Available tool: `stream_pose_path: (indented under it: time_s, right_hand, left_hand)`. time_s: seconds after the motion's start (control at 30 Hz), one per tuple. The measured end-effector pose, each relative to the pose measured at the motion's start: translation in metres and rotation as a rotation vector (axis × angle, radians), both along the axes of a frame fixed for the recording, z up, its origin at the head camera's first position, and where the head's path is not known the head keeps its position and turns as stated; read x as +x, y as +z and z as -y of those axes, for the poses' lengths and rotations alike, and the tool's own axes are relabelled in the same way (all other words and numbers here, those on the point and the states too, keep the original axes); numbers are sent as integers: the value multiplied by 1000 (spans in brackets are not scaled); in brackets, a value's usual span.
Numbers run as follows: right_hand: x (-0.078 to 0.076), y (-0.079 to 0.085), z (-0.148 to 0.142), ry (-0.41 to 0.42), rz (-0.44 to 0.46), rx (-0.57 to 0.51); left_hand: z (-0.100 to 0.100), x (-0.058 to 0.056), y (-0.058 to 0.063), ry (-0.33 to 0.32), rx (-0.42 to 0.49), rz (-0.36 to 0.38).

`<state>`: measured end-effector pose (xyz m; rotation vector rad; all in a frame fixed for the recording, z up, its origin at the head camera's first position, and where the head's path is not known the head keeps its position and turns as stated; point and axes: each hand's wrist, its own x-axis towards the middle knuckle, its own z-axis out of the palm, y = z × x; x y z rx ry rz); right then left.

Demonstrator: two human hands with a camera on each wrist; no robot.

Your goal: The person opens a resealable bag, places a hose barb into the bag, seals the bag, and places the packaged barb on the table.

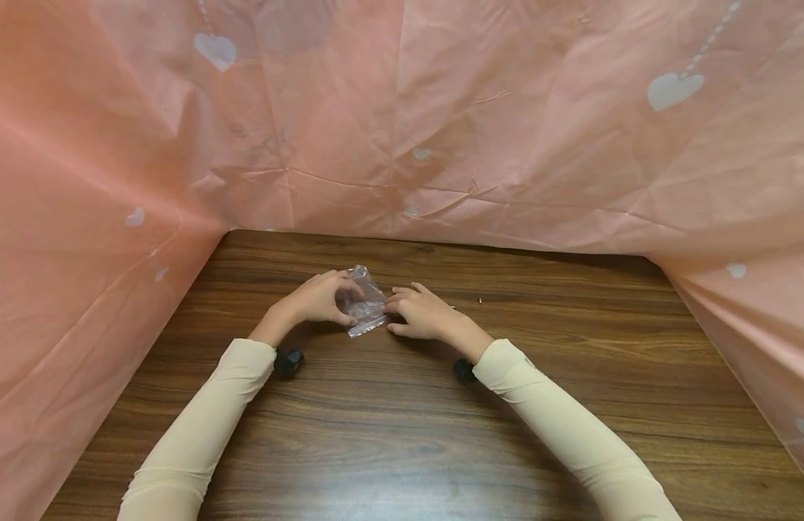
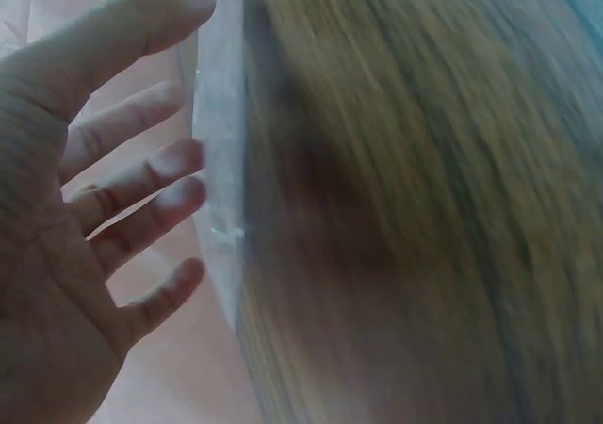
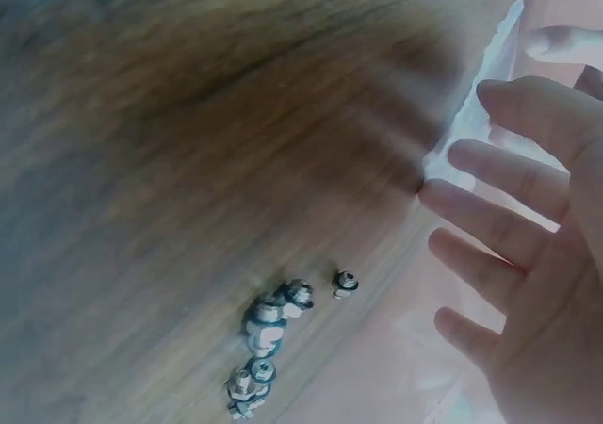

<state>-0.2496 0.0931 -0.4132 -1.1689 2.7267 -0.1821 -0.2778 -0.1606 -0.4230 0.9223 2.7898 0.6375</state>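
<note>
A clear plastic zip bag (image 1: 367,311) lies flat on the wooden table. Over its left side arches my left hand (image 1: 320,298), thumb near the zip end and fingers apart; in the left wrist view the fingertips are at the bag (image 2: 221,122), with no pinch visible. My right hand (image 1: 420,312) is at the bag's right edge, its fingers loosely extended. Its fingertips reach the bag's edge (image 3: 452,151) in the right wrist view; whether they press on it I cannot tell. Several small metal fasteners (image 3: 267,326), like bolts with nuts, lie near the right hand.
One small metal piece (image 1: 480,299) sits right of the right hand on the brown wood-grain table (image 1: 388,427). Pink cloth (image 1: 402,130) with pale hearts hangs around the back and sides. A dark wrist device (image 1: 288,363) shows by the left cuff, another (image 1: 464,370) by the right.
</note>
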Motion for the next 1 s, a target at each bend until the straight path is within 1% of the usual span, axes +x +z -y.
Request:
stream_pose_path:
  time_s: [0.13,0.27,0.4,0.5,0.73,1.0]
  right_hand:
    - [-2,-2,0,35,-82,-15]
    - [-5,-4,0,80,-125,-37]
    - [-8,-3,1,124,-139,-60]
    - [-10,-1,2,139,-142,-68]
    - [-15,0,6,124,-119,-45]
    - [-20,-1,8,124,-111,-53]
  left_hand:
    - [-6,2,2,-26,-4,31]
    - [-12,4,1,-70,-44,29]
    - [-18,4,1,-93,-70,43]
    - [-22,3,2,-88,-76,40]
    - [-25,1,1,-73,-101,19]
    - [-25,-2,1,-72,-109,46]
